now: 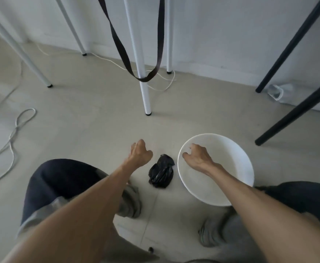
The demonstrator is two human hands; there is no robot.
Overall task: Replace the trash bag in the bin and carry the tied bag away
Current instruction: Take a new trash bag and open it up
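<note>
Landmark: white bin, standing on the floor, seen from above.

Far left of bin: white cable looped on the floor. White table legs stand left of and beyond the bin; a dark strap hangs in a loop around the nearest one.

Left of bin: left hand above the floor, fingers loosely curled, holding nothing. Not touching the bag.

Just left of bin: folded black bag lying on the floor, between the two hands. Close to the bin wall; contact cannot be told.

At bin: right hand over the left part of the bin opening, fingers loosely bent, grasping nothing. Whether the fingertips touch the rim cannot be told. Bin interior shows plain white; no liner fitted, no contents visible.

Right of bin: two dark legs slanting to the floor. Beyond them, a clear plastic bag at the foot of the wall.

Near side of bin: the person's knees and grey shoes, blurred.
</note>
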